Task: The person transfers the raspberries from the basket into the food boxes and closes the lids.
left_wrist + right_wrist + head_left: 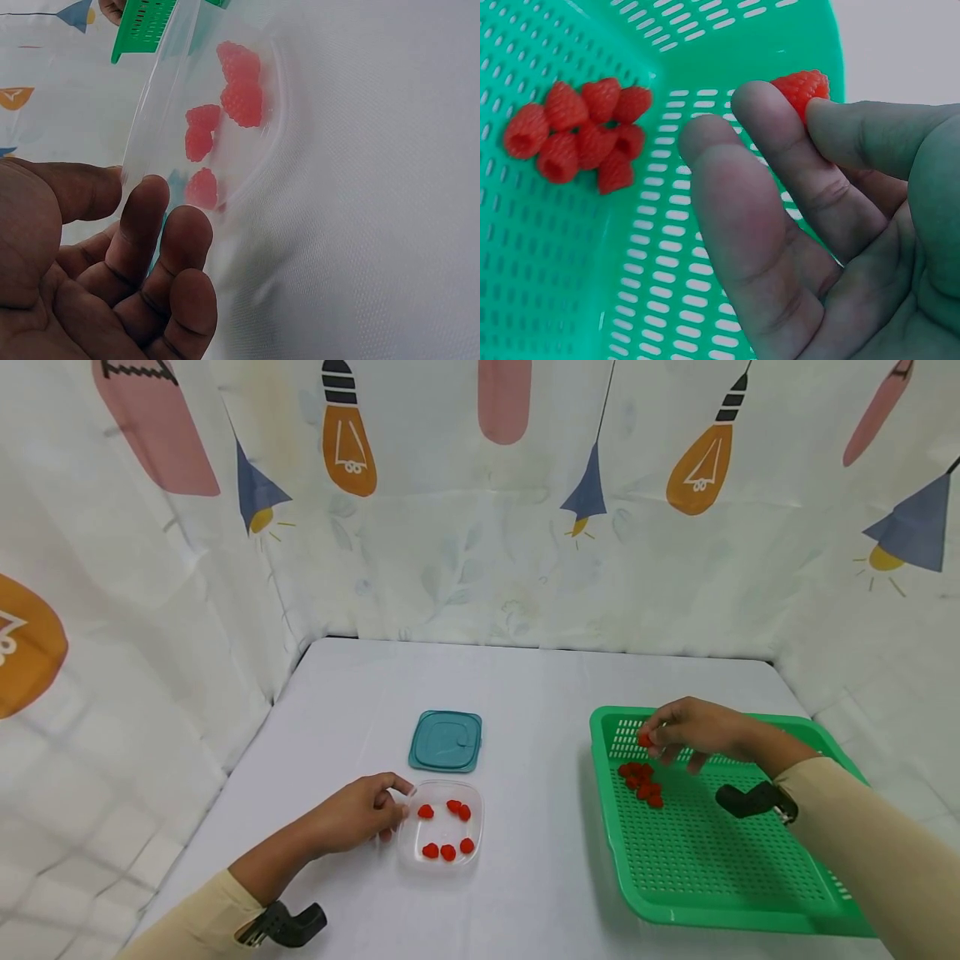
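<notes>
My right hand is over the back left part of a green perforated basket, pinching a raspberry between thumb and index finger. Below it, a cluster of several raspberries lies on the basket floor. My left hand grips the left edge of a small clear plastic container with thumb and index finger; its other fingers are loosely bent. Several raspberries lie spread inside that container, some at the front and some toward the back.
A teal square lid lies flat on the white table, just behind the clear container. White curtains with printed lamps hang at the back and sides. A dark device is strapped on each wrist.
</notes>
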Demonstrator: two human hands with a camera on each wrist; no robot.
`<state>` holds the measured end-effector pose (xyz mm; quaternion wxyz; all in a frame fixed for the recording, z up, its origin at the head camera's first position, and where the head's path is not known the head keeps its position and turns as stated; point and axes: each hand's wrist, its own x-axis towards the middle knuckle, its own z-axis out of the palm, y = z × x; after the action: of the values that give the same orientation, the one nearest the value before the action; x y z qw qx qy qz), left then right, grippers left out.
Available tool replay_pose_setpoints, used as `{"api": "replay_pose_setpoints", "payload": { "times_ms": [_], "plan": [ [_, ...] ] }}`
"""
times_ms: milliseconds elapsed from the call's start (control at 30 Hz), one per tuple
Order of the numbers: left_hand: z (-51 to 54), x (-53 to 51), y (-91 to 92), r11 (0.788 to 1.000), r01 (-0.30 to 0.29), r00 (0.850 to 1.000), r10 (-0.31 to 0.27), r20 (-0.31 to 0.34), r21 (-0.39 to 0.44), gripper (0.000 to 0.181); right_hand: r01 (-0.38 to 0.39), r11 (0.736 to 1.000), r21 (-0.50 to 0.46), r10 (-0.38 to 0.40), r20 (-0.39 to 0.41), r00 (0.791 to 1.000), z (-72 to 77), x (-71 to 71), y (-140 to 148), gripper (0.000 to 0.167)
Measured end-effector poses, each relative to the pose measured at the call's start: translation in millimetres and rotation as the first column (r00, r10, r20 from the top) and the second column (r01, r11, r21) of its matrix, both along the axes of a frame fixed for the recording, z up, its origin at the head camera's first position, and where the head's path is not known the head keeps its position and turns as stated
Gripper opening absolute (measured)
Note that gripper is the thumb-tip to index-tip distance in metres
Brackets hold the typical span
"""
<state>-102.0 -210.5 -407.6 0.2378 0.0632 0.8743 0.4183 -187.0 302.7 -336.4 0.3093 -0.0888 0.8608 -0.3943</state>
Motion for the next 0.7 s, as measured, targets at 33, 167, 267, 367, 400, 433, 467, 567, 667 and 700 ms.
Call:
{"api": "replay_pose_setpoints", "payload": {
  "times_ms": [33,167,267,367,400,433,467,567,667,700],
  "plan": [
    [0.0,0.1,0.0,1.000,0.000,1.000,0.000,-0.001,-0.001,0.033,0.005,1.000,-0.003,-0.005,0.003,1.000,1.6,-0.4,-2,0.029],
    [-0.3,0.6,-0.5,1.000,0.001,1.000,-0.001,-0.002,0.000,0.033,0.019,1.000,-0.020,-0.018,0.022,1.000,7.7,-2.2,-8,0.029],
    [-1.1,0.6,-0.8,1.000,0.001,1.000,-0.001,-0.002,0.001,0.033,0.015,1.000,-0.021,-0.015,0.024,1.000,12.0,-3.9,-12,0.030],
    [-1.2,0.4,-0.8,1.000,0.000,1.000,0.000,-0.003,0.000,0.033,0.021,1.000,-0.012,-0.021,0.025,0.999,15.3,-5.6,-17,0.030],
    [-1.4,0.3,-0.7,1.000,-0.001,1.000,0.001,-0.002,0.000,0.033,0.019,1.000,-0.010,-0.019,0.024,1.000,16.2,-6.2,-18,0.030],
    [-1.6,0.2,-0.7,1.000,-0.002,1.000,0.002,-0.003,0.000,0.033,0.022,1.000,-0.010,-0.021,0.024,0.999,17.2,-6.5,-20,0.030],
    [-1.7,0.1,-0.8,1.000,-0.003,1.000,0.003,-0.003,0.001,0.033,0.016,1.000,-0.013,-0.016,0.024,1.000,18.1,-6.7,-22,0.030],
    [-1.7,-0.1,-0.8,1.000,-0.003,1.000,0.003,-0.003,0.004,0.033,0.006,1.000,-0.031,-0.005,0.022,1.000,21.6,-6.8,-29,0.030],
    [-0.6,0.6,-0.8,1.000,-0.003,1.000,0.003,-0.003,0.007,0.033,-0.011,0.998,-0.054,0.012,0.017,1.000,24.8,-6.8,-36,0.030],
    [0.1,0.9,-0.7,1.000,-0.002,1.000,0.002,-0.002,0.007,0.033,-0.013,0.998,-0.059,0.014,0.015,1.000,25.8,-6.8,-39,0.030]
  ]
}}
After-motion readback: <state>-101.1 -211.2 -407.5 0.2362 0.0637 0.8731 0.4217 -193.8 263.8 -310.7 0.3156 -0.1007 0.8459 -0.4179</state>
